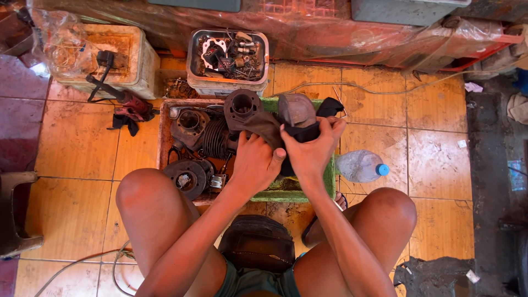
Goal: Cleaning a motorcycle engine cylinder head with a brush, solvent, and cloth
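Engine part (297, 110) wrapped in a dark rag (300, 133), held over the green tray (330, 179) on the tiled floor.

Both grips are closed: left hand (254, 163) bunching the rag from below, right hand (313, 147) pressing cloth to the casting. It looks heavy, rigid and oily, so best gripped through the rag. Farther along the tray lie a finned cylinder (215, 137) and a flywheel (187, 177).

Orange-brown floor tiles (429, 118) with dark grout lines surround a green tray (330, 181) of grey, rust-brown engine parts (212, 135); a dark brown-and-black rag (286, 132), a clear bottle with a blue cap (383, 169) and a red tool (132, 104) complete the palette.
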